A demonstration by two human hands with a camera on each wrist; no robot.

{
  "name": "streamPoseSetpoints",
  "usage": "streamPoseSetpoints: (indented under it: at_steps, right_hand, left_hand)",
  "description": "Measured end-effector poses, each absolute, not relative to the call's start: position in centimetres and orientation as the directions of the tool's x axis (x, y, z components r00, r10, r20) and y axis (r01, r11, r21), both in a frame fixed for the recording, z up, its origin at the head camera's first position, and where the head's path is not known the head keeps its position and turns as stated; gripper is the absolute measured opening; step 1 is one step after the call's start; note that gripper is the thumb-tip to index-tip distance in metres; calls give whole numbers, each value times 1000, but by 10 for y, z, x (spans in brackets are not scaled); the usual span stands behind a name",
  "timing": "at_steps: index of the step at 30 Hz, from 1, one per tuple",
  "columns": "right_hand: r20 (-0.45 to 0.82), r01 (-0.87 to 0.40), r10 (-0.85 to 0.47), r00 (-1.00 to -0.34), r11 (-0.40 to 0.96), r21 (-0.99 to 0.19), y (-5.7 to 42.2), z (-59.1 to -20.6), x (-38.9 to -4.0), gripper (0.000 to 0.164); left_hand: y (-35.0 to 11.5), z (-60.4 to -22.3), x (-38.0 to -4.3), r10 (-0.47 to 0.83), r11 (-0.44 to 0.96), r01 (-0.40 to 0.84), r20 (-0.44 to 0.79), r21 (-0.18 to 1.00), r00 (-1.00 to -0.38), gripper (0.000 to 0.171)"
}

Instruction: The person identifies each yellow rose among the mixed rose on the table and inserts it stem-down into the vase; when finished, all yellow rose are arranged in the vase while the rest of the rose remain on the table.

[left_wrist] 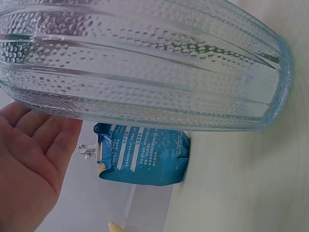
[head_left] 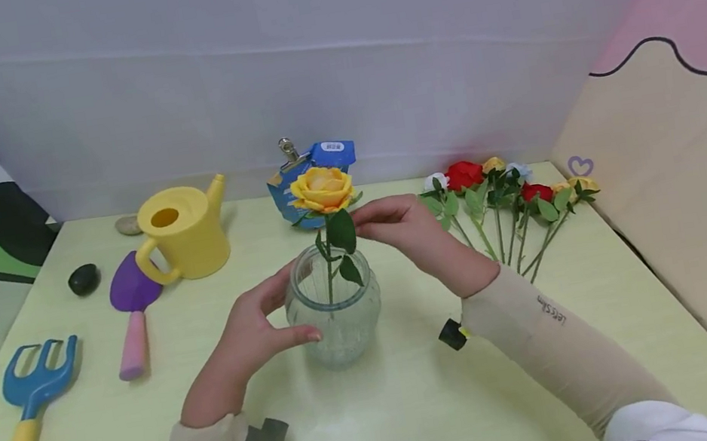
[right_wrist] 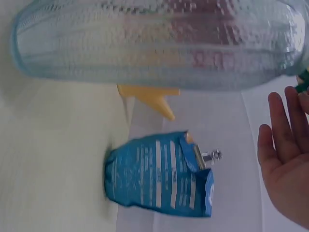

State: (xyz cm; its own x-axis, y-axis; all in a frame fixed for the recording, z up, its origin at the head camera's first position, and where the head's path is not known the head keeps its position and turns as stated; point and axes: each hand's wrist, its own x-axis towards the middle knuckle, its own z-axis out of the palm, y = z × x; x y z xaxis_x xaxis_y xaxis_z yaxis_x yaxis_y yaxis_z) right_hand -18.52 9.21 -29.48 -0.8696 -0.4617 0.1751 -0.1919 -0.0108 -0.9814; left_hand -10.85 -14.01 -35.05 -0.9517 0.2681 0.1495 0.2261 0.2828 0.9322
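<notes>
A clear, bumpy glass vase [head_left: 341, 336] stands on the table in the middle of the head view. My left hand [head_left: 259, 326] holds its left side, thumb in front and fingers towards the back; the left wrist view shows those fingers [left_wrist: 36, 125] against the ribbed glass. One artificial yellow rose [head_left: 323, 191] stands upright with its stem inside the vase. My right hand [head_left: 413, 234] pinches a green leaf of the rose between thumb and fingertips, just above the rim. In the right wrist view the right hand [right_wrist: 289, 164] is at the edge, its other fingers loosely extended.
Behind the vase stands a blue bag [right_wrist: 157, 174] closed with a metal clip. Several artificial roses [head_left: 493, 192] lie at the back right. On the left are a yellow watering can [head_left: 191, 233], purple trowel [head_left: 133, 284], blue hand fork [head_left: 35, 382], black stone [head_left: 84, 280] and grey stone [head_left: 128, 225].
</notes>
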Motion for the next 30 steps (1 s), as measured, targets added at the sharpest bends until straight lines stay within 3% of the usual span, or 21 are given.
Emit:
streamPoseSetpoints:
  at_steps: [7, 13, 18, 24, 30]
  right_hand:
    - [182, -205, -366, -913, 23, -979, 146, -299, -221, 18]
    - [82, -93, -111, -990, 98, -991, 208, -315, -265, 18]
    - [-35, 53, 98, -995, 191, -980, 258, -339, -291, 20]
    - [-177, 216, 149, -973, 308, -926, 296, -372, -291, 33]
    - [-196, 235, 130, -972, 578, -781, 307, -394, -292, 33]
  left_hand:
    - [-141, -350, -108, 264, 281, 214, 139, 936, -954, 89]
    - [-140, -349, -107, 263, 282, 185, 110, 941, -959, 88]
    - [-140, -349, -106, 260, 283, 177, 103, 943, -960, 88]
    - [-140, -348, -106, 261, 274, 172, 98, 946, -960, 88]
    - [-140, -349, -107, 265, 263, 187, 115, 947, -957, 88]
